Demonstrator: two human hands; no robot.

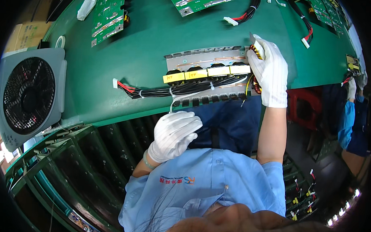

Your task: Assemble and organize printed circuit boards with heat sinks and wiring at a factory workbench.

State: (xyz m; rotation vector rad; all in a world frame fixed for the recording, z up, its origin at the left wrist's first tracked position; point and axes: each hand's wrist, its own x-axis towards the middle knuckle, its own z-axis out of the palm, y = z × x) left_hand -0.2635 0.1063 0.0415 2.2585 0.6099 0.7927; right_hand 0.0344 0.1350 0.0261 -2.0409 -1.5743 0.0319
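Gloved hands at a grey circuit board [208,55] on a green bench [147,37].
Yellow-taped coils line the board; right hand [270,70] fingers grasp its end, left hand [174,134] pinches a white wire [182,98].

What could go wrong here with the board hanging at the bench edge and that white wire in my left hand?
The circuit board overhangs the green bench edge, steadied only by the right hand; it might tip or slide off. The left hand pulls a thin white wire; a hard tug may strain its joint or snag the black cable bundle.
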